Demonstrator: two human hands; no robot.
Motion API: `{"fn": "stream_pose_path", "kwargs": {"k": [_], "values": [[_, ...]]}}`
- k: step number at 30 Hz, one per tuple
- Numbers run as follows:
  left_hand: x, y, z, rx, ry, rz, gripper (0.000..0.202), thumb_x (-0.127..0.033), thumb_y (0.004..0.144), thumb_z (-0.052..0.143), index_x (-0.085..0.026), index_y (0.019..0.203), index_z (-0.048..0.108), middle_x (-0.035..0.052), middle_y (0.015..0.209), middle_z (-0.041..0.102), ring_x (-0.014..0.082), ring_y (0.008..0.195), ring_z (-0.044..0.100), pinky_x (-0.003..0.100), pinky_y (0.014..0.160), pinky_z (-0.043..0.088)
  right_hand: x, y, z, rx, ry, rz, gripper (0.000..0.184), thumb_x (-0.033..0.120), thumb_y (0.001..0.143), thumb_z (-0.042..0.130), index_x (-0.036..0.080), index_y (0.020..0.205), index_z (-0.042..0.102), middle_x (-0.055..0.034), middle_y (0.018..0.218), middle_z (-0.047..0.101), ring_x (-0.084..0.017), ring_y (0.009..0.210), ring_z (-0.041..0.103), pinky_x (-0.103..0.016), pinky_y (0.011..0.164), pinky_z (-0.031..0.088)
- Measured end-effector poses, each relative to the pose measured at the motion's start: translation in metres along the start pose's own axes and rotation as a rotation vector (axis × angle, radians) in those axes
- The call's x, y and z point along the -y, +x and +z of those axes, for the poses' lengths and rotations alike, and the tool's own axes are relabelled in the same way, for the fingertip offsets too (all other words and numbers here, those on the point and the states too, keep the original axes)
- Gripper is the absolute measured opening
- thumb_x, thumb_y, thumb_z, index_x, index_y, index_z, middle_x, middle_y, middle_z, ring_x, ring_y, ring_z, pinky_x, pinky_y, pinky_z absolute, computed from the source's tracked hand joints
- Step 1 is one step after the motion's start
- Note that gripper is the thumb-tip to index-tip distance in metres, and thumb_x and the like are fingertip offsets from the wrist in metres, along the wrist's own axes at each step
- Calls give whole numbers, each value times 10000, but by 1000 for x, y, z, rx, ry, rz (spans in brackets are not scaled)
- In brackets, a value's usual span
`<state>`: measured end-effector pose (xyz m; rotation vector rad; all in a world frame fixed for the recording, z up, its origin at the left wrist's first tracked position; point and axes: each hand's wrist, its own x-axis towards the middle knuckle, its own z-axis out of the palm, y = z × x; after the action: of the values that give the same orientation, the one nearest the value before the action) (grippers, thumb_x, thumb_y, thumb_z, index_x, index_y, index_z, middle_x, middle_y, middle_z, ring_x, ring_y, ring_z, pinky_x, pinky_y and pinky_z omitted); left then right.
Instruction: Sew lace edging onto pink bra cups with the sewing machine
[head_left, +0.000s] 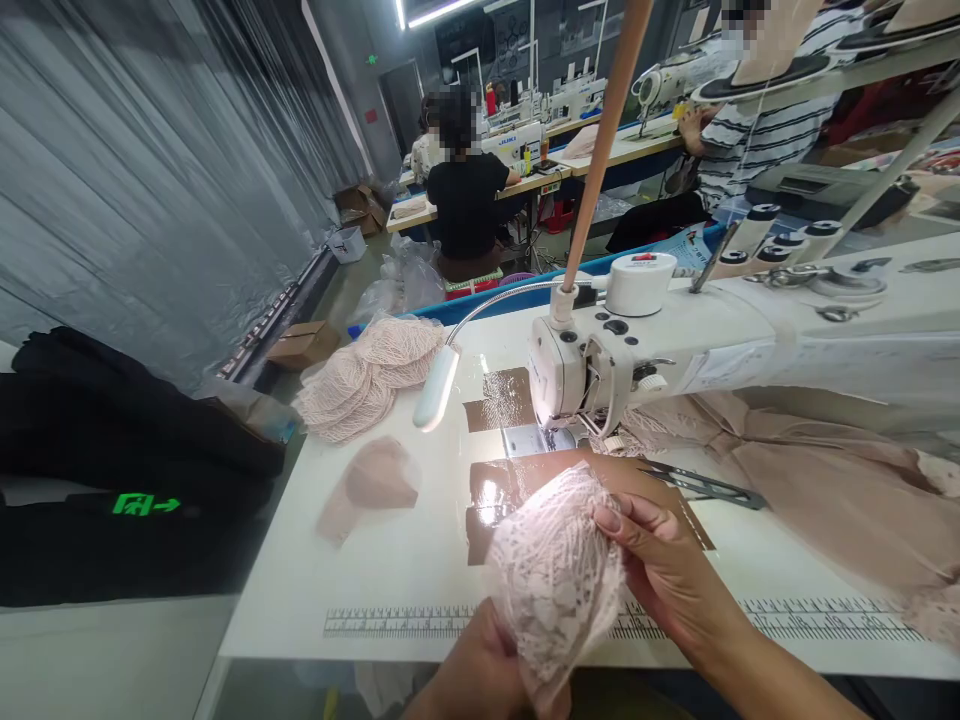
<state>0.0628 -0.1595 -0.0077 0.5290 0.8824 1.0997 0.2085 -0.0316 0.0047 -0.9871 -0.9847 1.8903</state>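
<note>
A pale pink lace bra cup (559, 575) is stretched between my two hands, just in front of the sewing machine (574, 375). My right hand (660, 555) pinches its upper right edge between thumb and fingers. Lower down, my left hand (487, 660) grips the cup's bottom left side, and its fingertips are partly hidden behind the lace. The needle area of the machine lies beyond the cup, lit by a small lamp (437, 385) on a bendy neck. Thread snips (705, 485) rest on the table to the right of the cup.
Stacked lace pieces (367, 380) lie at the table's back left, with sheer beige pieces (371, 485) nearer. Beige fabric (840, 480) spreads under the machine arm to the right. A printed ruler (397, 622) runs along the front edge. Other people sit at machines beyond.
</note>
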Motion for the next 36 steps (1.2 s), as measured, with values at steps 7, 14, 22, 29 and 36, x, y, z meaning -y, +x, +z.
{"fn": "stream_pose_path", "kwargs": {"k": [7, 14, 22, 29, 36], "values": [[-60, -36, -26, -91, 700, 429, 511, -382, 640, 791, -214, 1092, 622, 99, 1175, 582, 254, 1088, 529, 349, 952, 399, 6, -5, 3, 445, -357, 21, 319, 422, 680, 756, 168, 604, 580, 24, 613, 512, -102, 570, 429, -214, 526, 330], [-55, -3, -8, -89, 823, 324, 409, -285, 767, 676, -174, 1148, 580, 50, 955, 640, 159, 771, 574, 257, 711, 466, 5, -10, 13, 505, -572, -185, 251, 387, 808, 636, 185, 662, 606, 6, 670, 600, -137, 639, 535, -235, 610, 412], [-57, -2, -10, -86, 801, 340, 386, -322, 789, 655, -144, 1126, 590, 46, 863, 620, 134, 693, 517, 236, 637, 428, -1, -4, 18, 407, -539, -326, 262, 342, 839, 587, 197, 624, 556, -23, 701, 648, -163, 658, 599, -258, 619, 457], [-76, 4, -5, -164, 1012, 370, 208, -308, 807, 638, -140, 926, 618, 12, 736, 580, 119, 652, 499, 219, 631, 399, -5, -5, 19, 368, -625, -277, 270, 376, 850, 544, 201, 645, 538, -22, 646, 625, -156, 589, 551, -266, 561, 422], [-74, 9, 1, -142, 1098, 394, 153, -263, 863, 559, -137, 783, 593, -10, 640, 519, 87, 582, 442, 198, 578, 354, -5, -5, 17, 351, -699, -341, 252, 350, 845, 532, 201, 642, 528, 24, 552, 527, -108, 488, 453, -225, 474, 350]]}}
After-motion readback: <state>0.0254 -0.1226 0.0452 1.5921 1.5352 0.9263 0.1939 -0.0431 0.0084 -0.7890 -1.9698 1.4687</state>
